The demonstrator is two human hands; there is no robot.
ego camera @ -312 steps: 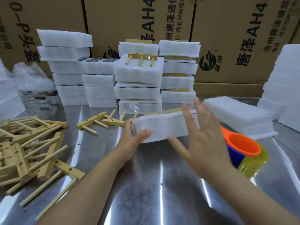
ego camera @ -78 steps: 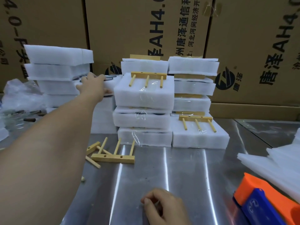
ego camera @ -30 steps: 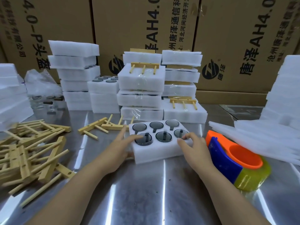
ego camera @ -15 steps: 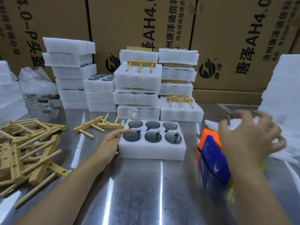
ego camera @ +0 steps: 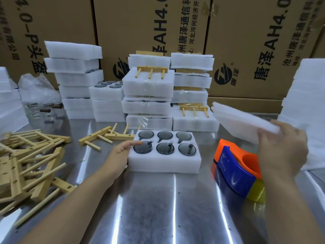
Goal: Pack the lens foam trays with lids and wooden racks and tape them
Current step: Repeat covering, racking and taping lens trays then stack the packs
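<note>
Since half a second ago the right hand [ego camera: 281, 152] has lifted a foam lid [ego camera: 246, 124], gripping its edge above the tape dispenser [ego camera: 235, 171]. The left hand [ego camera: 123, 150] rests open against the foam tray [ego camera: 164, 162], forefinger on its near-left lens [ego camera: 142, 147].

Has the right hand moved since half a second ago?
Yes. The right hand, beside the tape dispenser, now holds a foam lid it lacked then, raised right of the foam tray.

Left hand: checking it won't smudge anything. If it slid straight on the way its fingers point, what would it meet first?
Probably the near-left lens in the foam tray; the left hand fingertips are already at its edge.
</note>
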